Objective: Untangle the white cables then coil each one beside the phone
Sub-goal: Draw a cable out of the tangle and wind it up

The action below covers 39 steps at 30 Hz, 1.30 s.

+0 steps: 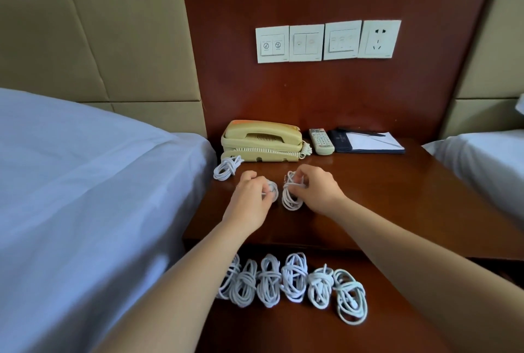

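My right hand [314, 191] is curled over a slim white cable bundle [292, 199]. Its smooth round cord is wound into a long oval hank that stands nearly upright on the glossy reddish-brown wooden desk [397, 196], and my fingers [301, 179] pinch its upper loops. Just beside it at nine o'clock, my left hand [249, 196] closes round a smaller white cable wad [272, 188], blurred and mostly covered, so I cannot tell its shape. At eleven o'clock from my hands a loose white cable coil [226, 169] lies flat, just beside the front corner of the cream plastic corded phone [261, 140] with its springy curled lead. At one o'clock lie a white button remote [320, 141] and a dark blue folder holding white paper [368, 142]. At six o'clock, on a lower wooden ledge [283, 330], a row of six wrapped white cable hanks [293, 279] lies side by side; my left forearm hides part of the leftmost. A smooth pale-blue bed sheet [85, 182] fills nine o'clock.
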Each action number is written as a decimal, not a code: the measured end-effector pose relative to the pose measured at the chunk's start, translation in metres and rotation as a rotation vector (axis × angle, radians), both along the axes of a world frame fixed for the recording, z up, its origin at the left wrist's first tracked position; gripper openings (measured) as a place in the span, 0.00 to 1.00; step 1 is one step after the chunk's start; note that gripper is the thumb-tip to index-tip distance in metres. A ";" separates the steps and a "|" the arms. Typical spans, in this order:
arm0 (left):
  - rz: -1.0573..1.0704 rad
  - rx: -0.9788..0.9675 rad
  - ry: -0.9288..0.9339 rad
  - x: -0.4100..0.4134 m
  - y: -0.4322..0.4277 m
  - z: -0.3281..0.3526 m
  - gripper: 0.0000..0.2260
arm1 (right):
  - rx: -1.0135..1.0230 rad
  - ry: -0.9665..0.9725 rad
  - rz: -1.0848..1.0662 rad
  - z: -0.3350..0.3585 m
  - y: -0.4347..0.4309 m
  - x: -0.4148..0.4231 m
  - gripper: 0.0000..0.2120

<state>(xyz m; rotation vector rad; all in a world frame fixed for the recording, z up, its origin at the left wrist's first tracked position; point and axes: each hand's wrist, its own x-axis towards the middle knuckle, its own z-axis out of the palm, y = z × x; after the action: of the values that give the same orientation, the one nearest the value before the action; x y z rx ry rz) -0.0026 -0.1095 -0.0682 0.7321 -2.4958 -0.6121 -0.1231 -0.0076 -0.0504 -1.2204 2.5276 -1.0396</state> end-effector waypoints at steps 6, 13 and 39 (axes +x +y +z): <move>-0.020 0.075 0.144 0.013 0.026 0.000 0.13 | 0.046 0.031 0.021 0.004 0.047 0.001 0.06; 0.068 0.254 0.117 0.013 0.058 0.000 0.15 | 0.054 0.049 0.021 0.013 0.089 0.007 0.06; -0.156 0.436 -0.176 -0.010 0.200 -0.029 0.17 | 0.262 -0.040 0.020 -0.041 0.222 -0.007 0.09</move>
<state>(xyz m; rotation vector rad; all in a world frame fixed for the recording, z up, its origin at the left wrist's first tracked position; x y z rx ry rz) -0.0128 0.0907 -0.0975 0.7753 -2.6258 -1.2228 -0.1305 0.2139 -0.0915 -1.1365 2.5160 -0.6934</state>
